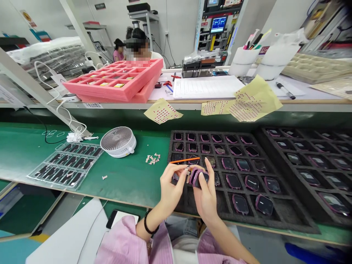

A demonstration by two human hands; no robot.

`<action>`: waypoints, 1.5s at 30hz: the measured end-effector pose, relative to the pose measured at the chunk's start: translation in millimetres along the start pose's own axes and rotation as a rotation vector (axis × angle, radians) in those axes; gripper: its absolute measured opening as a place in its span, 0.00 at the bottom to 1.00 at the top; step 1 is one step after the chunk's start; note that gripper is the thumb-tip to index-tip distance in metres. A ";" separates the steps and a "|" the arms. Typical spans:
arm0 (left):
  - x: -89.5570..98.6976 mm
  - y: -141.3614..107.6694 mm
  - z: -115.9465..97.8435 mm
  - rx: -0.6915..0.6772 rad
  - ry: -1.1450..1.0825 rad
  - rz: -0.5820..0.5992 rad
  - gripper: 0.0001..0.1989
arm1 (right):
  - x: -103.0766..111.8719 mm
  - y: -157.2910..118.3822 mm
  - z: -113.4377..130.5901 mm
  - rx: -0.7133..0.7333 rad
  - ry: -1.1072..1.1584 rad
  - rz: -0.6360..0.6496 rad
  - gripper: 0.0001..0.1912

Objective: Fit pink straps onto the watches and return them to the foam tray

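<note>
Over the near left part of the black foam tray [291,214], my right hand [206,200] grips a purple-framed smartwatch [195,177]. Its casing looks parted into two layers, with a dark gap between them. My left hand [172,185] is closed in a pinch at the left side of the watch; whatever lies between the fingertips is too small to make out. A thin orange stick [184,160] runs just beyond the left fingers, and I cannot tell whether they hold it. More purple-framed watches [233,181] sit in the tray's compartments around my hands.
A second watch tray [286,161] adjoins on the right. Small pale pieces [152,158] lie on the green mat near a white fan [118,142]. A clear plastic tray of dark parts [67,165] is at left. Pink foam trays [110,82] stand on the shelf; people sit beyond.
</note>
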State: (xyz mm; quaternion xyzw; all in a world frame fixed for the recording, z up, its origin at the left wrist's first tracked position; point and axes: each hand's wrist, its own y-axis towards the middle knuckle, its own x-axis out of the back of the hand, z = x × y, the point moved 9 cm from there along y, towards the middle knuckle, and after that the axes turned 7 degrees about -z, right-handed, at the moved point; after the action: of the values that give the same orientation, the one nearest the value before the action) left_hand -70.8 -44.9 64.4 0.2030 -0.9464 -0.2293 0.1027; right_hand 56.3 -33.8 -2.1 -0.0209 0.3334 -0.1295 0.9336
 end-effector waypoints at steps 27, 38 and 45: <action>-30.8 -38.1 44.8 0.351 -0.353 0.021 0.12 | 2.0 -5.4 14.9 0.242 -0.144 0.001 0.27; -27.5 -45.2 39.9 0.297 -0.386 0.113 0.14 | 1.0 -8.5 8.2 0.201 -0.129 0.015 0.28; 40.2 35.5 91.1 0.046 0.456 0.156 0.14 | -2.8 4.5 10.6 0.075 -0.066 0.009 0.28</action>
State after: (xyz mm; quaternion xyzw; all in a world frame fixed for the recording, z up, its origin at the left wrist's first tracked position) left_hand -144.9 2.3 5.8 0.1783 -0.9164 -0.1475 0.3266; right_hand 62.0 -29.3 7.2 0.0115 0.2976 -0.1367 0.9448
